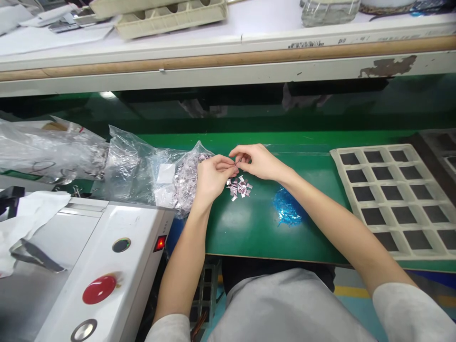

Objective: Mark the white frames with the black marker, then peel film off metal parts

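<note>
We note one small piece (237, 163) where both hands meet above the green table (245, 237); its outline is too small to read. Left hand (213, 176) and right hand (257, 160) are pinched narrow on it, presumably because so slight a part needs steadying from both sides. Just on the near side lies a loose pile of shiny pieces (239, 187), probably kept there for short reaches. To its left, a clear bag (187, 183) holds many more. Nearer and right, we record blue strips (286, 211), apart from the pile, likely to avoid mixing. Further right: a compartmented tray (378, 194).
</note>
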Demonstrator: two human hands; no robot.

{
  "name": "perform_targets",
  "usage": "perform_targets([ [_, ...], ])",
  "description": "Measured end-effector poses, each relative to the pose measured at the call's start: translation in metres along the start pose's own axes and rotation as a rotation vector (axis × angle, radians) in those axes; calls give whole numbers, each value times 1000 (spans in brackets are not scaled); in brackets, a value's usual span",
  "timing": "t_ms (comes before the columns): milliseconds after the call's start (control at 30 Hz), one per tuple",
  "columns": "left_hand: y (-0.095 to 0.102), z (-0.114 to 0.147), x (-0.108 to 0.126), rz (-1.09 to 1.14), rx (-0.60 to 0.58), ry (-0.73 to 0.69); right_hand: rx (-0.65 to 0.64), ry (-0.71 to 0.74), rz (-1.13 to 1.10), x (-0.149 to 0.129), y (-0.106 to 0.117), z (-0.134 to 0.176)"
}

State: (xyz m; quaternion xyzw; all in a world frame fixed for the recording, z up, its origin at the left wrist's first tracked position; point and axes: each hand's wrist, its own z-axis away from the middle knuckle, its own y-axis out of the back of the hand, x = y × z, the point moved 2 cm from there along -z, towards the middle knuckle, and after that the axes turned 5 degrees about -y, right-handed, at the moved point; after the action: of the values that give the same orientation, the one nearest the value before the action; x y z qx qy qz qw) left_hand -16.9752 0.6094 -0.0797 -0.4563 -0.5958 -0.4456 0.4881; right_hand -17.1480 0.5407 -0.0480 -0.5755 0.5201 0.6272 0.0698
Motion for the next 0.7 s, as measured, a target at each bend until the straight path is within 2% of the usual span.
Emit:
perform_targets([
  [167, 1, 0, 2, -147, -40, -65, 14, -27, 103, 0, 4, 1],
  [300, -2, 1, 6, -512, -148, -228, -15, -128, 168, 10, 6, 1],
  [400, -6, 2, 4, -712, -232, -323, -31, -141, 227, 17, 4, -1],
  [567, -10, 2, -2, -795, -291, -314, -23, -111, 331, 21, 7, -5],
  [700, -12, 2, 1, -769, -304, -291, 100, -161, 359, 27, 15, -16],
])
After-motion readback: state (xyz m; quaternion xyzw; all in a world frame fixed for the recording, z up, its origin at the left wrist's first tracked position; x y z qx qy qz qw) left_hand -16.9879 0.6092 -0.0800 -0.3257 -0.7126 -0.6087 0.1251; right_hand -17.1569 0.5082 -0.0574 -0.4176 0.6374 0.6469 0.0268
